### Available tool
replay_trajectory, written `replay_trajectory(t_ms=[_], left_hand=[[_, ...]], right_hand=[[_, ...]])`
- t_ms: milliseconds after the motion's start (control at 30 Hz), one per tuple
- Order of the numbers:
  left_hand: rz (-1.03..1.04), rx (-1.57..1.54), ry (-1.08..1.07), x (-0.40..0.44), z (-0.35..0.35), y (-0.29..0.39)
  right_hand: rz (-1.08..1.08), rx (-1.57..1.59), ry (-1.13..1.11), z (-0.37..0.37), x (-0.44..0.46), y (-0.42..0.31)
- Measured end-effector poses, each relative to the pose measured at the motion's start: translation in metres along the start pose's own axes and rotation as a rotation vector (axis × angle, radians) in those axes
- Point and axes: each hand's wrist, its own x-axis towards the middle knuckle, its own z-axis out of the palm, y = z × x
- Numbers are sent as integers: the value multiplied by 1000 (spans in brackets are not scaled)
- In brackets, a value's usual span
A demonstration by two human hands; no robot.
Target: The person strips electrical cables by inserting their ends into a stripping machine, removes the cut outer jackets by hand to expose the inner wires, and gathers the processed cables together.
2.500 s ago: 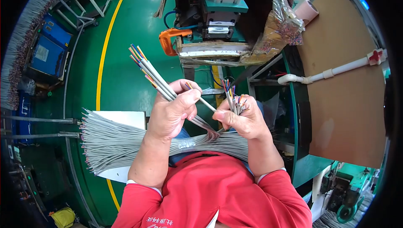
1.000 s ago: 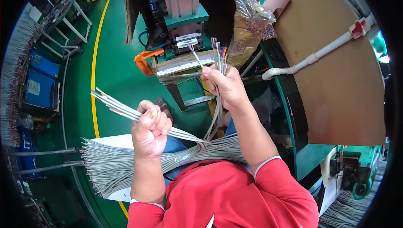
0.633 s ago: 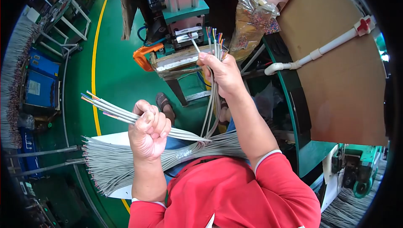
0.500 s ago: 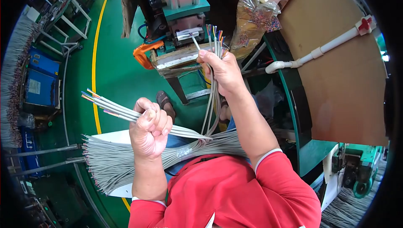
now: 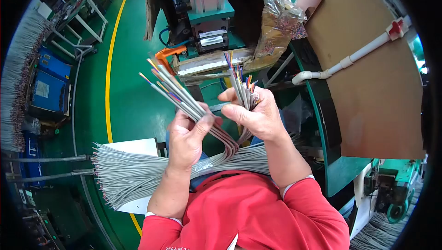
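My left hand [image 5: 191, 132] is closed around several grey cables [image 5: 177, 89], whose stripped ends show coloured wires pointing up and left. Close beside it, my right hand [image 5: 255, 112] grips a second bunch of grey cables [image 5: 240, 86] with coloured wire ends upward; its thumb and index finger are apart at the left of the bunch. Both bunches bend down to the large bundle of grey cables [image 5: 133, 172] across my lap. Beyond my hands stands a press-like machine [image 5: 212, 22] with a white-labelled block, and nothing is in contact with it.
An orange clamp-like part [image 5: 169, 58] sits at the left of the machine's cardboard housing [image 5: 271, 43]. On the right are a brown board [image 5: 368, 93] and a white pipe [image 5: 366, 52]. More grey cables [image 5: 23, 70] hang at the far left, near a blue box [image 5: 48, 77].
My right hand has come back from the machine, where one cable end was at the white-labelled block. My left hand has moved up and right, its cables now pointing more upward.
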Motion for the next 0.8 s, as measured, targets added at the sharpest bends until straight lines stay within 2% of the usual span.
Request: replay_trajectory(t_ms=[100, 200, 233, 367, 467, 500, 600, 800], left_hand=[[64, 78, -14, -4, 10, 3], [79, 250, -178, -5, 10, 1], [87, 252, -175, -6, 10, 0], [84, 186, -81, -10, 7, -2], [41, -245, 38, -7, -1, 0], [39, -249, 47, -7, -2, 2], [-27, -265, -20, -5, -3, 10], [-6, -255, 43, 2, -13, 6]], right_hand=[[63, 19, -75, 3, 1, -9], [-225, -46, -135, 11, 9, 4], [-230, -45, -141, 11, 8, 4], [-93, -38, -112, 10, -3, -1], [25, -78, -41, 10, -9, -3], [33, -80, -47, 11, -10, -1], [-24, -206, -112, 14, -9, 4], [-167, -423, -159, 15, -9, 12]])
